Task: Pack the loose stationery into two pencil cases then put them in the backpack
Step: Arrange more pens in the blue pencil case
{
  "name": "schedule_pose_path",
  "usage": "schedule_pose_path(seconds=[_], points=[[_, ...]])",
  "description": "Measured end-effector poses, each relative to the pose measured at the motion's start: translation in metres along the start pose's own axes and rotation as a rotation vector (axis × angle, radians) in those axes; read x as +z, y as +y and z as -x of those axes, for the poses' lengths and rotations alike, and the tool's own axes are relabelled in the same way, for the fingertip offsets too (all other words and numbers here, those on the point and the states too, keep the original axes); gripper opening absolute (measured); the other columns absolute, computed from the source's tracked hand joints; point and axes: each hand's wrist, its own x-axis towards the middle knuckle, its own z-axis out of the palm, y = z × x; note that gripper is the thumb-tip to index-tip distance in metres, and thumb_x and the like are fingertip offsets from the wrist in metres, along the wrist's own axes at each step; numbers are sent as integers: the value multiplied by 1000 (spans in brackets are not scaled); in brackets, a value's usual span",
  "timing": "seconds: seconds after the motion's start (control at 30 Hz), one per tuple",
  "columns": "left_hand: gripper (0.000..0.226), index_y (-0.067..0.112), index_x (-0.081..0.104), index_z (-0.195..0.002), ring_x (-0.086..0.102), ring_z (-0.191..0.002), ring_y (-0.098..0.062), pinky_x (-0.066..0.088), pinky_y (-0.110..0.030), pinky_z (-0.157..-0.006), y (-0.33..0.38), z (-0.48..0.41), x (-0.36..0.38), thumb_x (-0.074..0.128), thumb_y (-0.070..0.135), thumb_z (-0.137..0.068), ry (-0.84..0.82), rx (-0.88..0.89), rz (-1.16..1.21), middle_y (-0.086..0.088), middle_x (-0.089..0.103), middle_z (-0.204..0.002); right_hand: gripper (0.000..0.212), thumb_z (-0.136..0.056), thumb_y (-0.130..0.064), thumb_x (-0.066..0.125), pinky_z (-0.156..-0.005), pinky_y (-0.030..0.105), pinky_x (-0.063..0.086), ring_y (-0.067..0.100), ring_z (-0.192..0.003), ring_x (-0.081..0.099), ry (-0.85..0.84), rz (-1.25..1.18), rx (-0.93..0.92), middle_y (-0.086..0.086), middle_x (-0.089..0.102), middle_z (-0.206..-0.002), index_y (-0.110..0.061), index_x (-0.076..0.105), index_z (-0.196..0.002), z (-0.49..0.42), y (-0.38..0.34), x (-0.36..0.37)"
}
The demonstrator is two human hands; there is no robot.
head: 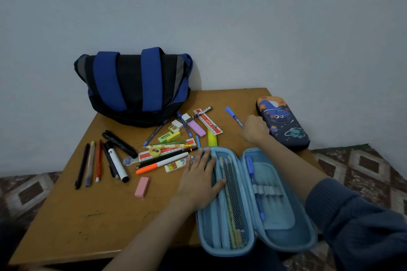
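Light-blue pencil case [257, 202] lies unzipped and spread flat at the lower centre of the frame, overhanging the near desk edge. Its left half has a mesh pocket with pencils inside; its right half has elastic loops with a blue pen slotted in. Dark printed pencil case [283, 122] is zipped shut, lying flat at centre right by the desk's right edge. Blue and black backpack [134, 86] is propped against the wall, upper left of centre, straps facing out. Loose stationery [167, 147] is scattered between backpack and open case: pens, markers, rulers, erasers, a yellow sharpener.
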Motion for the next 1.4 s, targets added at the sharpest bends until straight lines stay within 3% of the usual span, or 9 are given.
schedule_pose_path(seconds=[0.1, 0.23, 0.4, 0.57, 0.67, 0.9, 1.07, 1.3, 1.4], points=[[70, 18, 7, -151, -14, -145, -18, -15, -38, -113, 7, 2, -8, 31, 54, -96, 46, 2, 10, -2, -11, -158, 27, -89, -16, 51, -50, 26, 37, 25, -63, 56, -20, -103, 13, 9, 53, -71, -12, 43, -63, 1, 14, -4], [66, 20, 9, -150, -8, -145, -16, -15, -30, -111, 27, 9, -10, 34, 50, -96, 91, 78, 113, 0, -8, -158, 33, -96, -16, 46, -32, 19, 38, 7, -27, 47, -55, -420, 43, 9, 52, -55, -11, 42, -64, 15, 25, -13], [67, 20, 9, -150, -12, -145, -14, -10, -27, -112, 42, 17, 1, 35, 50, -96, 2, 167, 227, 3, -9, -158, 32, -94, -14, 55, -36, 23, 45, 12, -29, 53, -151, -628, 108, 10, 56, -40, 2, 55, -66, 29, 36, -19], [68, 21, 6, -151, -21, -142, -13, -9, -31, -114, 41, 22, 12, 33, 51, -96, -41, 186, 234, 4, -15, -157, 17, -87, -4, 63, -43, 28, 53, 16, -34, 58, -288, -615, 129, 3, 57, -38, 4, 58, -73, 44, 48, -17], [69, 22, 5, -151, -21, -142, -13, -10, -29, -113, 40, 21, 13, 33, 52, -96, -29, 189, 217, 4, -15, -157, 10, -85, -1, 64, -39, 25, 52, 15, -33, 58, -322, -570, 92, 17, 57, -55, 5, 56, -83, 56, 53, -13], [69, 22, 6, -151, -20, -143, -13, -10, -30, -114, 40, 20, 16, 33, 53, -96, -21, 193, 220, 4, -13, -157, 28, -81, -4, 70, -35, 21, 46, 11, -32, 57, -300, -439, 42, 14, 57, -53, -7, 45, -69, 66, 56, -8], [69, 23, 5, -151, -19, -143, -14, -9, -30, -114, 40, 20, 16, 33, 53, -96, -19, 187, 202, 4, -14, -157, 40, -79, -18, 74, -39, 16, 39, 2, -27, 48, -342, -286, 35, -4, 51, -32, -10, 43, -56, 71, 55, -3], [68, 22, 5, -151, -19, -143, -15, -10, -30, -114, 39, 19, 18, 32, 52, -96, -7, 196, 199, 2, -13, -158, 41, -75, -34, 76, -43, 16, 43, 2, -27, 46, -401, -223, 71, 3, 59, -52, -6, 51, -57, 73, 58, 1], [68, 22, 5, -151, -20, -143, -15, -12, -28, -112, 39, 19, 19, 32, 52, -96, 5, 203, 192, 1, -13, -158, 48, -78, -47, 69, -44, 12, 42, 1, -27, 46, -315, -159, 64, -3, 55, -39, -10, 50, -53, 69, 63, 1]])
